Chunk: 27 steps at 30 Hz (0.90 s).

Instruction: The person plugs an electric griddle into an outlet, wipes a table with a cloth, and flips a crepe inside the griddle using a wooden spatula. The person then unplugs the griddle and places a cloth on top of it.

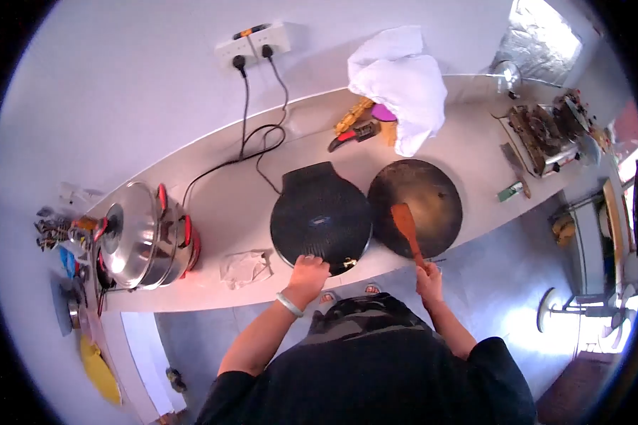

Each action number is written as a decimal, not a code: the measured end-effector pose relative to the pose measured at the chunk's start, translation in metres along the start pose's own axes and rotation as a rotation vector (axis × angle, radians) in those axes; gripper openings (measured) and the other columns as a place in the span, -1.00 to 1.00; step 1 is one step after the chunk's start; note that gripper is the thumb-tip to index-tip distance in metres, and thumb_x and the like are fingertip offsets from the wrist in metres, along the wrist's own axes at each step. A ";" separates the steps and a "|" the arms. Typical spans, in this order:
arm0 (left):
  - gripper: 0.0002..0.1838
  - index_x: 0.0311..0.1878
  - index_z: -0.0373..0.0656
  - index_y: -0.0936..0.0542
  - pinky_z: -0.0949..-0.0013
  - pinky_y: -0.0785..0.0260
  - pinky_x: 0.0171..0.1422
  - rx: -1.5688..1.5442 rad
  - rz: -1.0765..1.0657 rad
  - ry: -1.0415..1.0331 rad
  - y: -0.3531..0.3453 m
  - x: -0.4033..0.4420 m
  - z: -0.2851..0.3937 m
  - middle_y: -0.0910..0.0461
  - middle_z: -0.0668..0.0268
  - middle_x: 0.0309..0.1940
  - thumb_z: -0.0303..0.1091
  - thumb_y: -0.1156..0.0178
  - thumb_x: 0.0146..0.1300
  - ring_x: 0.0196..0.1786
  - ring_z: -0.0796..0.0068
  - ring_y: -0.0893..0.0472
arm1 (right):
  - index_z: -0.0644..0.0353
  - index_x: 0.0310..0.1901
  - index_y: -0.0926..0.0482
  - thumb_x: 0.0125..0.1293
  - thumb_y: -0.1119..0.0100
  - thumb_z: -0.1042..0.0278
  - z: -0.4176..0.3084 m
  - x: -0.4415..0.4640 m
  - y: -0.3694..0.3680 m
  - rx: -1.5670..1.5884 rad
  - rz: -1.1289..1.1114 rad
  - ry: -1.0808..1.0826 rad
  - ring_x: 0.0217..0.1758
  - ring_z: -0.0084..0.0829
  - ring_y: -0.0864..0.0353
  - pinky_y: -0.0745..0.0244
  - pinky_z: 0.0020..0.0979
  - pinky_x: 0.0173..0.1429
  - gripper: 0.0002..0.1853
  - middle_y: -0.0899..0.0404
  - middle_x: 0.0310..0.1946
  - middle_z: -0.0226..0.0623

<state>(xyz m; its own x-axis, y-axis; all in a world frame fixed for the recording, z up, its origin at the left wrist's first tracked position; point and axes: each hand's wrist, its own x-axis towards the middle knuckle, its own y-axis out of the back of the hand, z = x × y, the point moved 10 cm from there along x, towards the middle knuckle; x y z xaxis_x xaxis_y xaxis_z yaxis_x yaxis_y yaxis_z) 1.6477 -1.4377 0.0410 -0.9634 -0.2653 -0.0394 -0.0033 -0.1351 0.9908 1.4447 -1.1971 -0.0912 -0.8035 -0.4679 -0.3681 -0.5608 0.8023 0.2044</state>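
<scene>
A round black electric griddle sits on the counter in front of me with its lid down. My left hand is closed at the lid's front edge; the fingers curl over the part there, which they mostly hide. Just right of the griddle stands a dark wok with a brownish, worn inside. My right hand is wrapped round the handle of a wooden spatula, whose blade lies over the left side of the wok. Whether the blade touches the wok I cannot tell.
A steel steamer pot with red handles stands left, near a crumpled clear plastic bag. Black cords run to a wall socket. Behind the wok are a white cloth and a red-black tool. A gas stove is far right.
</scene>
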 end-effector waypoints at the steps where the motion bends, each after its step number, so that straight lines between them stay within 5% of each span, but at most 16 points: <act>1: -0.85 -0.47 -0.11 -0.55 0.21 -0.32 -0.10 0.020 0.024 -0.005 0.003 0.000 0.002 -0.53 0.26 -0.44 -0.24 -0.19 0.00 -0.22 0.28 -0.54 | 0.26 -0.21 -0.47 0.21 -0.12 0.25 0.010 -0.006 0.000 0.068 -0.031 -0.060 -0.47 -0.55 -0.40 -0.32 -0.46 -0.39 -0.75 -0.46 -0.49 -0.45; 4: -0.82 -0.41 -0.10 -0.55 0.13 -0.30 -0.04 0.046 -0.041 -0.016 -0.021 -0.003 0.000 -0.55 0.24 -0.35 -0.21 -0.08 0.11 -0.13 0.25 -0.52 | 0.26 -0.16 -0.48 0.22 -0.13 0.20 0.016 -0.023 -0.003 0.185 -0.049 -0.179 -0.43 -0.56 -0.41 -0.35 -0.43 -0.38 -0.70 -0.46 -0.46 -0.44; 6: -0.79 -0.37 -0.09 -0.56 0.10 -0.29 0.00 0.096 -0.075 0.010 -0.026 -0.001 -0.002 -0.55 0.26 -0.29 -0.17 -0.10 0.11 -0.13 0.26 -0.53 | 0.17 -0.26 -0.45 0.22 -0.15 0.21 0.021 -0.028 0.000 0.098 -0.024 -0.129 -0.68 -0.68 -0.26 -0.17 -0.55 -0.63 -0.78 -0.33 -0.64 -0.53; 9: -0.80 -0.51 -0.09 -0.58 0.12 -0.30 -0.07 0.104 0.027 0.002 -0.012 -0.001 0.001 -0.56 0.25 -0.44 -0.16 -0.21 0.02 -0.20 0.23 -0.54 | 0.20 -0.25 -0.47 0.22 -0.17 0.15 -0.019 -0.051 -0.002 0.035 0.021 -0.122 -0.62 -0.66 -0.28 -0.20 -0.52 -0.57 -0.73 -0.34 -0.62 -0.53; 23: -0.80 -0.51 -0.08 -0.58 0.18 -0.30 -0.11 0.186 -0.042 -0.177 -0.010 0.006 0.011 -0.58 0.26 -0.47 -0.16 -0.22 0.01 -0.27 0.27 -0.56 | 0.20 -0.22 -0.46 0.28 -0.11 0.09 -0.014 -0.102 -0.026 0.262 0.093 -0.311 -0.70 -0.66 -0.25 -0.12 -0.51 -0.67 -0.69 -0.29 -0.69 -0.56; 27: -0.77 -0.51 -0.09 -0.59 0.17 -0.30 -0.11 0.194 -0.072 -0.195 -0.025 0.008 0.004 -0.58 0.26 -0.48 -0.13 -0.26 -0.02 -0.27 0.27 -0.57 | 0.27 -0.27 -0.51 0.28 -0.08 0.06 0.012 -0.117 -0.040 0.378 0.096 -0.276 -0.53 -0.59 -0.45 -0.39 -0.49 -0.46 -0.65 -0.50 -0.50 -0.42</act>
<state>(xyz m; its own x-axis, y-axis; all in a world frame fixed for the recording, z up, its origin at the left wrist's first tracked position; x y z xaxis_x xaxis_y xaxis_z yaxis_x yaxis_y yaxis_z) 1.6388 -1.4324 0.0169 -0.9922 -0.0704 -0.1032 -0.1064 0.0432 0.9934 1.5634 -1.1706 -0.0675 -0.7364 -0.3099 -0.6014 -0.3336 0.9397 -0.0757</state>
